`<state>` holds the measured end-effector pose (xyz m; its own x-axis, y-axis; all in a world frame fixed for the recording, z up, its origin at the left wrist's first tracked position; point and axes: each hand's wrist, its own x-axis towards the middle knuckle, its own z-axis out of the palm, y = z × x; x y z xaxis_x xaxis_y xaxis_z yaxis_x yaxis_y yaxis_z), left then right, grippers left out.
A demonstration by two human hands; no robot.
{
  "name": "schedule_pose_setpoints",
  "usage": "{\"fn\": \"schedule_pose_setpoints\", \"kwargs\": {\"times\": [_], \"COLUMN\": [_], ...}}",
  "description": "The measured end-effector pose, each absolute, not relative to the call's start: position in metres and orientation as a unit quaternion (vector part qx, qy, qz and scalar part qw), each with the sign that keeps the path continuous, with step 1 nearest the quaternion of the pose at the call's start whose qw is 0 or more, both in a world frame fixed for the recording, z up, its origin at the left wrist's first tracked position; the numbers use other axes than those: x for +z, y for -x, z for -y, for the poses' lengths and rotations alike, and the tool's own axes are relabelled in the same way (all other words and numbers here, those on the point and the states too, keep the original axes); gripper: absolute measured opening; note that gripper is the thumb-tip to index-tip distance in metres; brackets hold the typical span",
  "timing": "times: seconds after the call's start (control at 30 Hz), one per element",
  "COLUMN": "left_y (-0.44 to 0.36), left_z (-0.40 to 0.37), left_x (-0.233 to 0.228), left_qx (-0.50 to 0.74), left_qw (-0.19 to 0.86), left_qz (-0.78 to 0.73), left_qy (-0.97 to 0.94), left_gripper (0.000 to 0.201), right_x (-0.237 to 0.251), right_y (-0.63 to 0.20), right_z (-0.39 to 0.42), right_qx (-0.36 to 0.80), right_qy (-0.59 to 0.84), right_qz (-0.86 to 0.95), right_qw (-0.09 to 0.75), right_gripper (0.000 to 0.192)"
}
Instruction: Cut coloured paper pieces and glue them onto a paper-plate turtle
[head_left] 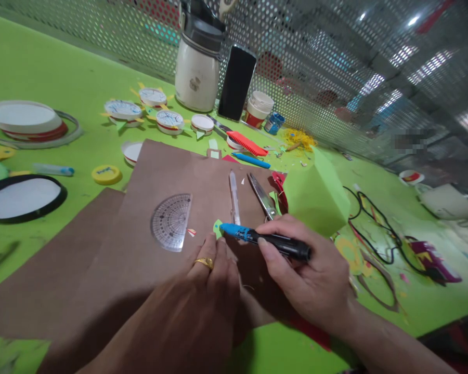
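Note:
On the brown sheet of card (136,208), the fingertips of my left hand (210,291) press down the lower edge of a small light-green paper piece (217,227) with blue dots on it. A gold ring is on one finger of that hand. My right hand (308,280) grips a blue-and-black marker (271,242), its tip at the green piece. A clear protractor (172,223) lies left of the fingers, beside a tiny red-and-white scrap (191,232). Beyond the marker lie a white pen (234,195) and scissors (261,195), their handles partly hidden.
Paper-decorated round lids (124,110) stand at the back left, near a white flask (197,72) and a phone (237,83). A red cutter (247,143) and blue pen (250,160) lie behind the card. Folded green paper (315,192) and a black cord (378,223) are at right.

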<state>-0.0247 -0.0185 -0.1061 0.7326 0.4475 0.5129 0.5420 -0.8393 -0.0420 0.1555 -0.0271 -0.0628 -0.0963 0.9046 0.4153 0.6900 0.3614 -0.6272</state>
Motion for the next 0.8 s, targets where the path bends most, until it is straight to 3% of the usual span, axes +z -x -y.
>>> {"fn": "schedule_pose_setpoints", "kwargs": {"times": [0.8], "left_y": [0.0266], "left_z": [0.0165], "left_x": [-0.1096], "left_qx": [-0.234], "left_qw": [0.064], "left_qz": [0.258], "left_qy": [0.935], "left_gripper": [0.032], "right_x": [-0.0604], "right_y": [-0.1567], "right_z": [0.0270], "right_qx": [0.146], "right_qy": [0.556], "right_qz": [0.727], "right_qw": [0.376], "right_gripper": [0.012]}}
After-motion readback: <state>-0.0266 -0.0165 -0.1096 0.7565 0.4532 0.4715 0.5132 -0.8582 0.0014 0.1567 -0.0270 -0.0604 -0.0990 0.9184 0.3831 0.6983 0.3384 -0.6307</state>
